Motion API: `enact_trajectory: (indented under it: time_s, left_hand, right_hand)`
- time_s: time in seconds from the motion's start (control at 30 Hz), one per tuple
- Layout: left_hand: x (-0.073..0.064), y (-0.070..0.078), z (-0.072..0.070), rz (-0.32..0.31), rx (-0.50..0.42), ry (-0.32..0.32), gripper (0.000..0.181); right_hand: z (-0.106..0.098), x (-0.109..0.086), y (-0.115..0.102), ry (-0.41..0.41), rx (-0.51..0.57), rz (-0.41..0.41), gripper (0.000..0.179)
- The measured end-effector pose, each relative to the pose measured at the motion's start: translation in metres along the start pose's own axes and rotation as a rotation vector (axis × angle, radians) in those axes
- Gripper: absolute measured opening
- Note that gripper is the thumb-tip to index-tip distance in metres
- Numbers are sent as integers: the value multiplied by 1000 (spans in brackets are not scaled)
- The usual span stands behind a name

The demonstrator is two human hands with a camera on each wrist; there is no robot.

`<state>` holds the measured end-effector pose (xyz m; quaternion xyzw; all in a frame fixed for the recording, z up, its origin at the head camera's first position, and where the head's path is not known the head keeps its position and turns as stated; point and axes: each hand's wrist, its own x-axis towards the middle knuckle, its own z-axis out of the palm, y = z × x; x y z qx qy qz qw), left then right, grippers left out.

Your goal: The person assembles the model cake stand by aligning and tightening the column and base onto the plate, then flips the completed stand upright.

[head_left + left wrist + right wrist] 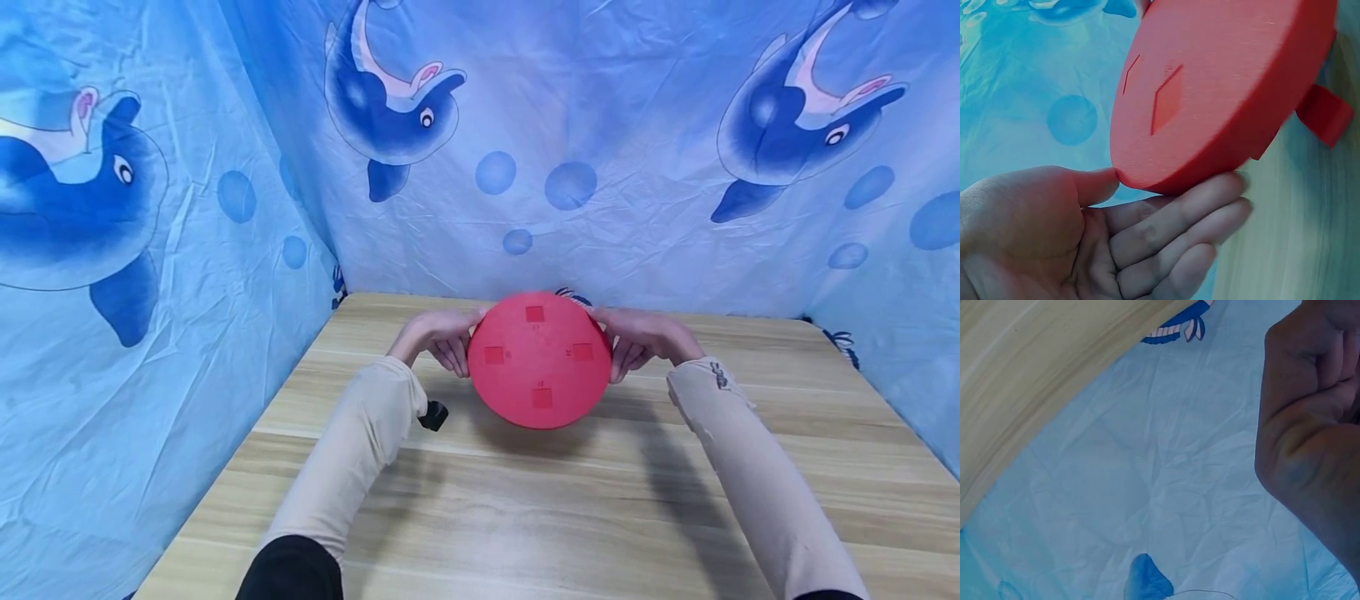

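A red round disc (pixel 540 358) is held between both hands over the wooden table, its flat face tilted toward the head camera. Several small square recesses mark that face. My left hand (pixel 447 337) pinches the disc's left edge, thumb at the face side and fingers along the rim, as the left wrist view shows. There, red tabs (pixel 1325 115) stick out from the disc's underside. On the opposite edge, my right hand (pixel 637 337) grips with its thumb above and fingers curled below. The right wrist view catches only part of that hand, without the disc.
The wooden table (pixel 562 517) meets a blue dolphin-print cloth (pixel 637 258) that hangs behind and along both sides. A small black object (pixel 432 416) shows beside the left sleeve. Shadows of the disc and forearms fall on the tabletop.
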<state>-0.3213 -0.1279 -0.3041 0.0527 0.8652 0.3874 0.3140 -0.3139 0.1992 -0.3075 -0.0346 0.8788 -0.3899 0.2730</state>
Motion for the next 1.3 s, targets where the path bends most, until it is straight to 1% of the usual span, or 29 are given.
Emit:
enact_trajectory:
  time_s: [0.23,0.43,0.5,0.7,0.9,1.0,1.1,1.2,1.27,1.3]
  left_hand:
    - [13,-6,6,48,-19,87,73]
    - [21,-11,10,106,20,178,66]
    - [22,-13,11,119,17,193,65]
    - [25,-17,13,141,-35,207,63]
    - [26,-20,13,158,-58,218,65]
    - [27,-22,14,149,-66,214,64]
    - [26,-24,14,135,-84,207,65]
    - [25,-33,14,138,-115,203,69]
    - [25,-44,13,164,-154,209,70]
    - [26,-51,13,189,-179,211,70]
  right_hand:
    - [2,9,11,11,26,14,69]
    - [4,17,19,-1,105,23,60]
    - [6,19,22,-3,128,26,59]
    - [8,24,27,1,143,16,60]
    - [8,24,27,10,150,9,59]
    - [8,24,29,10,160,-1,60]
    - [8,22,33,17,169,-4,64]
    - [9,20,41,45,157,-53,66]
    - [10,19,49,79,153,-118,63]
    - [11,20,53,104,151,-159,61]
